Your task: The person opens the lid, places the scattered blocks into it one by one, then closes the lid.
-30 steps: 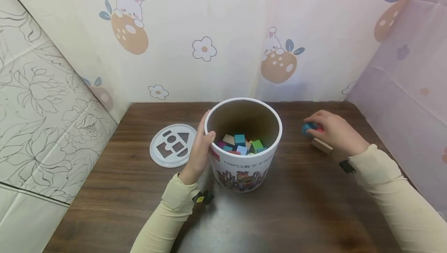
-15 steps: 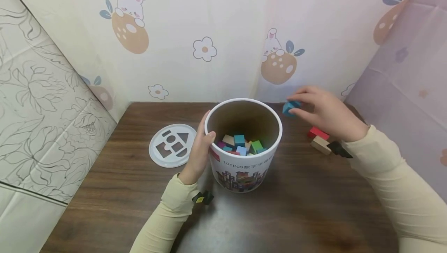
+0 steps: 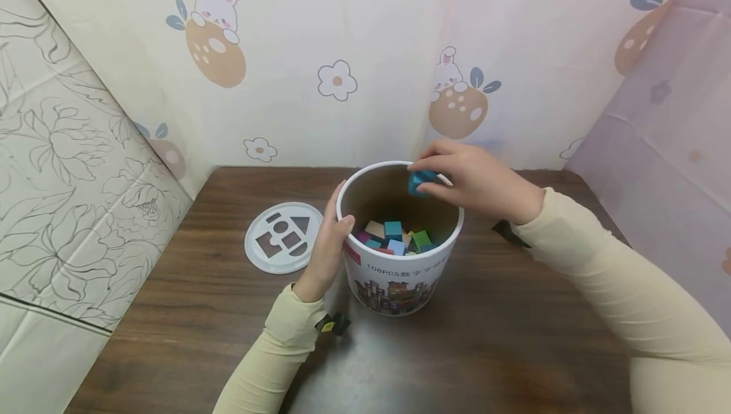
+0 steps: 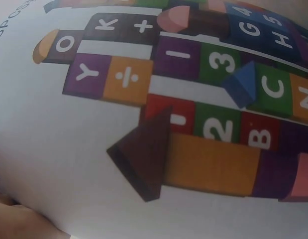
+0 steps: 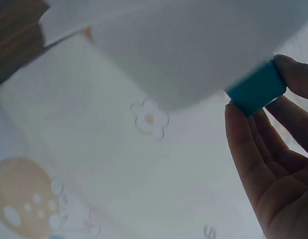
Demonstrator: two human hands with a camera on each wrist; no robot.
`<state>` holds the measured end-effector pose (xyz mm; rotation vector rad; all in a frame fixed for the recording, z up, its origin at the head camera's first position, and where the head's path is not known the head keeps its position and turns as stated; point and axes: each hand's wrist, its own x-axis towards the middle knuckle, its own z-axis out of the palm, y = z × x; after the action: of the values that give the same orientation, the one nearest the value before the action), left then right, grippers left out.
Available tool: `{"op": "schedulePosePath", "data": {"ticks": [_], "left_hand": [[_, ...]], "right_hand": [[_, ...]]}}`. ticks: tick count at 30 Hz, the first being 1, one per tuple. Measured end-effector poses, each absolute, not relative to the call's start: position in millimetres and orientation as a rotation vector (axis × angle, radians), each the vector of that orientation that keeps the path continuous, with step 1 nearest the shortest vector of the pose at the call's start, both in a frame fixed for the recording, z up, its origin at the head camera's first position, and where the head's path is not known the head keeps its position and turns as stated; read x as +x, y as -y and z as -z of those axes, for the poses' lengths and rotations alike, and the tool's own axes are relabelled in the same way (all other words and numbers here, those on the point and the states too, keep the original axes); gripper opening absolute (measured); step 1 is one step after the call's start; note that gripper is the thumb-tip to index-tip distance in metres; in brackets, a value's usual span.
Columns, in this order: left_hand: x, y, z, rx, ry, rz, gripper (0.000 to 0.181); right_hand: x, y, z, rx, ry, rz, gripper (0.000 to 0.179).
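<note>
A white printed bucket [image 3: 394,277] stands on the table, with several coloured wooden blocks [image 3: 393,230] lying inside at the bottom. My left hand [image 3: 327,246] holds the bucket's left side, thumb at the rim; in the left wrist view the printed bucket wall [image 4: 94,149] fills most of the picture. Over the bucket's far right rim, my right hand [image 3: 476,179] pinches a blue block [image 3: 421,182] between thumb and fingertips. The right wrist view has the same blue block [image 5: 258,89] at the fingertips, close to the pale bucket wall [image 5: 193,45].
Left of the bucket lies a white lid [image 3: 281,239] with shaped cut-outs. The dark wooden table [image 3: 514,325] ends at a patterned curtain [image 3: 285,84] behind, with more cloth hanging at both sides. My right forearm [image 3: 605,261] reaches across the table's right part.
My right hand has lifted the blue block from the right side of the table and carried it left over the bucket. Red and beige blocks there are now hidden behind the arm. The left hand stays put.
</note>
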<state>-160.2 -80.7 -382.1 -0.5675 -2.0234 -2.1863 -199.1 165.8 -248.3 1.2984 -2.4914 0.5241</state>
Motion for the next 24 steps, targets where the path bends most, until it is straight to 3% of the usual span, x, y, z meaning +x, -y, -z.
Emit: {"op": "schedulePosePath", "data": {"ticks": [11,24], "left_hand": [[-159.4,80.3,379.6,-0.577,2.04,2.198,0.071],[-159.5,80.1,380.8,-0.53,2.085,2.164,0.069]], "right_hand": [[-199.0,-138.2,258.5,1.421,2.656,-0.509,0.031],[-197.4,-139.3,261.3,1.388,2.73,-0.461,0.032]]}}
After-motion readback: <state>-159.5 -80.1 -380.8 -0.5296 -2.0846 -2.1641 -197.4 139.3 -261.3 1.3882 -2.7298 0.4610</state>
